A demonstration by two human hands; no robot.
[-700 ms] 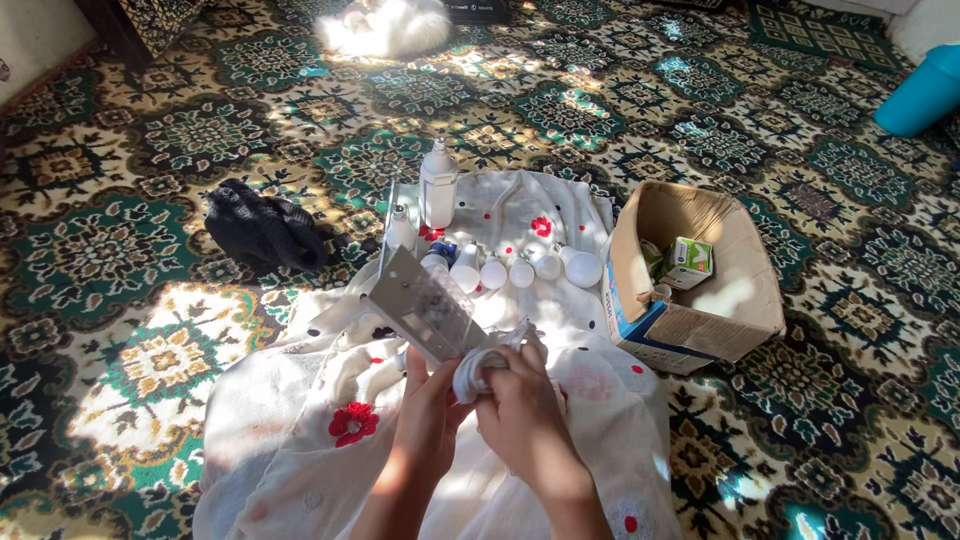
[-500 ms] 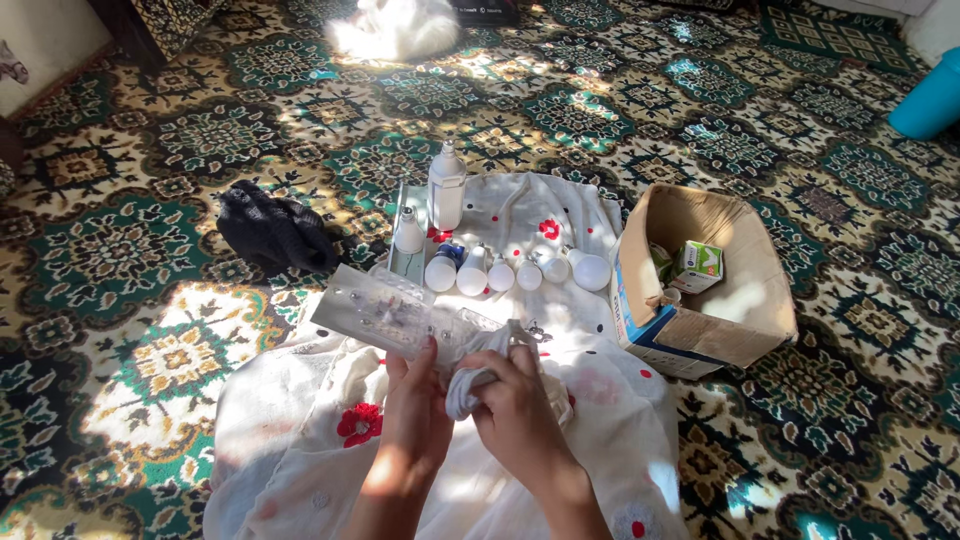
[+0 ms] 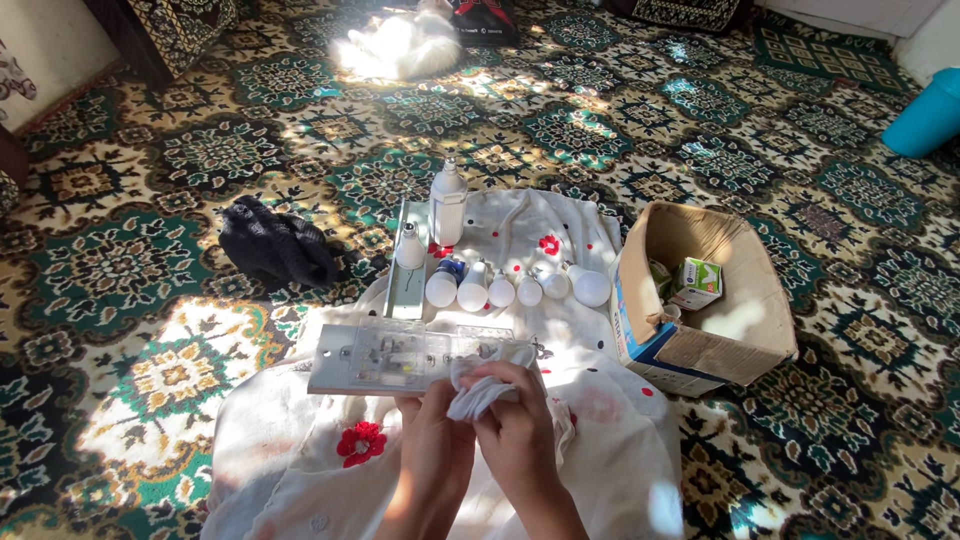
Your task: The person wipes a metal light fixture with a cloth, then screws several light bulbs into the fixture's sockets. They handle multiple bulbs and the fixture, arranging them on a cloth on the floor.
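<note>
My left hand [image 3: 430, 440] grips the near edge of a long flat clear-plastic panel [image 3: 400, 357] with small parts inside, held level above a white cloth with red flowers [image 3: 330, 470]. My right hand [image 3: 515, 425] is closed on a crumpled white rag [image 3: 475, 392] pressed against the panel's right end. Beyond the panel a row of several white light bulbs [image 3: 500, 288] lies on the cloth, with a white spray bottle [image 3: 447, 205] standing behind them.
An open cardboard box [image 3: 720, 330] with a small green-and-white carton [image 3: 697, 282] inside sits at the right. A black garment [image 3: 275, 248] lies at the left on the patterned carpet [image 3: 130, 270]. A teal object [image 3: 925, 118] is at the far right edge.
The panel has swung from a tilted, end-on position to lying flat and wide across my hands. My right hand has moved with the rag onto its right end.
</note>
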